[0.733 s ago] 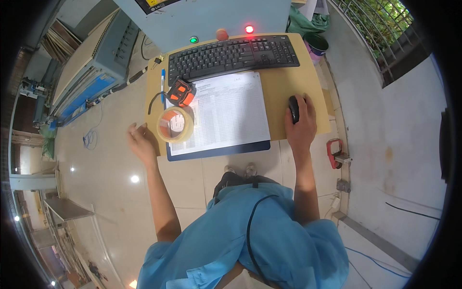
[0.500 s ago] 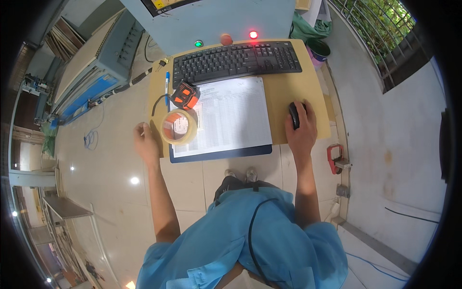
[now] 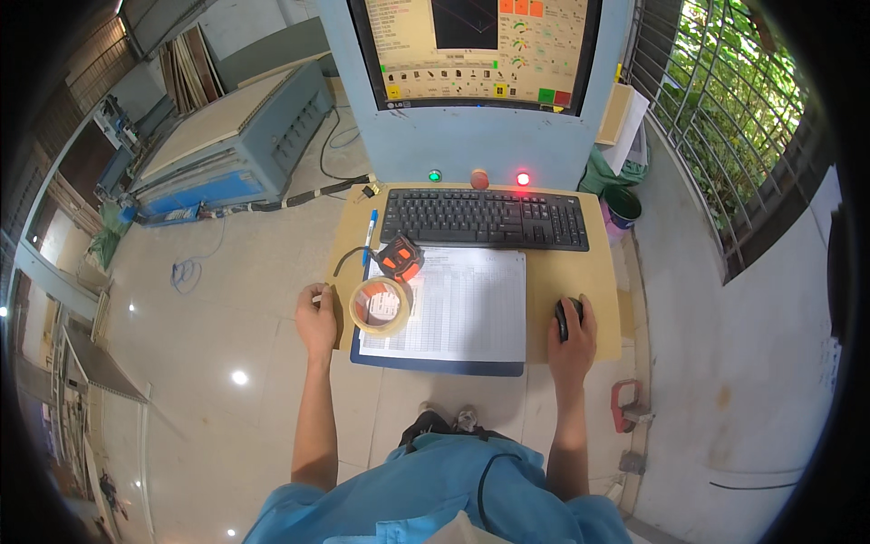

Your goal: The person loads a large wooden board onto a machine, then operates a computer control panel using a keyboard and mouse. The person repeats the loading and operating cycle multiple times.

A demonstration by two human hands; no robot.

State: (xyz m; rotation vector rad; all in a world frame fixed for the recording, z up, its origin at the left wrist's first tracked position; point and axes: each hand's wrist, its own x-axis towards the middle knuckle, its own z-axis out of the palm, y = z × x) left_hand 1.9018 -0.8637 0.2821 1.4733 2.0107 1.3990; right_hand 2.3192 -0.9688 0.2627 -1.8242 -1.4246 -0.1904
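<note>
My right hand (image 3: 571, 349) rests over a black computer mouse (image 3: 565, 319) at the right of the tan work surface (image 3: 594, 272), its fingers curled round the mouse. My left hand (image 3: 315, 319) is beside the surface's left edge with its fingers curled in; whether it holds anything is hidden. Nearest to it lies a roll of tape (image 3: 356, 306), on a printed sheet (image 3: 471, 313) over a dark blue clipboard (image 3: 453, 367). Against the roll sits an orange and black tape measure (image 3: 399, 258), and a blue and white marker (image 3: 370, 238) is left of that.
A black keyboard (image 3: 480, 218) spans the surface's far side, below a lit monitor (image 3: 480, 54) in a blue-grey cabinet (image 3: 399, 150) with a green light, a red button and a glowing red light. A large machine (image 3: 236, 136) stands at the left; a barred window (image 3: 725, 118) is at the right.
The view has tipped up, bringing the monitor screen into sight and shifting the work surface lower. My right hand remains on the mouse, and my left stays by the surface's left edge.
</note>
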